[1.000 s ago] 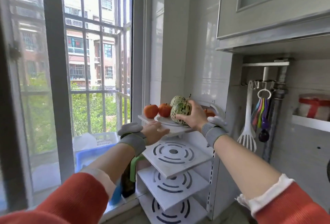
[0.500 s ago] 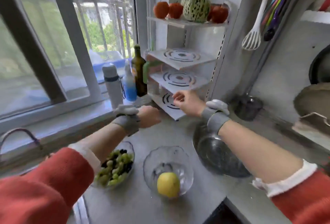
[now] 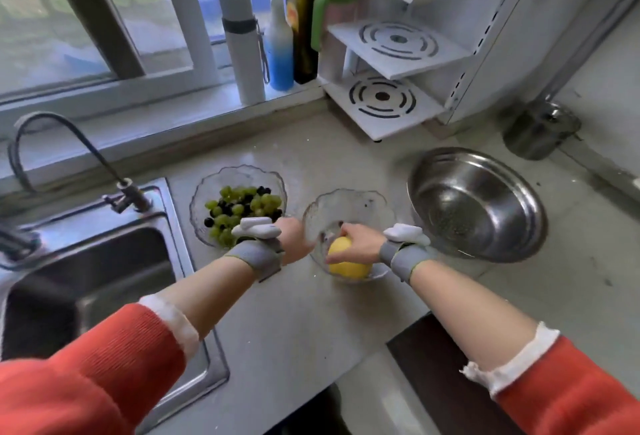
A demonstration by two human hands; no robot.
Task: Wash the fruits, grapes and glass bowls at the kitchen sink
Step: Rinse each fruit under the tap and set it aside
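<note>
- The right hand (image 3: pixel 358 242) is reaching into the nearer glass bowl (image 3: pixel 348 207), with its fingers curling over the top of a yellow fruit (image 3: pixel 348 261) and gripping it.
- The yellow fruit is sitting at the near side of that bowl, low against the glass wall.
- The left hand (image 3: pixel 294 238) is pressing against the left outer rim of the same bowl; whether its fingers are spread or curled round the rim cannot be told, since the wrist is hiding them.
- Both wrists are wearing grey bands, each carrying a small white device.
- A second glass bowl (image 3: pixel 207 192) is standing just to the left, holding green and dark grapes (image 3: pixel 242 207); the left wrist is partly covering its near edge.
- Both glass bowls are standing on the grey counter (image 3: pixel 294 313), between the sink (image 3: pixel 104 271) on the left and a steel basin (image 3: pixel 476 202) on the right.
- The sink is lying at the left, with a dark curved tap (image 3: pixel 62 154) rising at its far edge.
- A white flask (image 3: pixel 242 46), a blue bottle (image 3: pixel 280 43) and a dark bottle (image 3: pixel 304 15) are standing together on the window ledge.
- A white corner rack (image 3: pixel 398 43) is standing beyond the bowls, and a small steel pot (image 3: pixel 540 129) is standing well to the right of it.
- Red sleeves are showing on both forearms.
</note>
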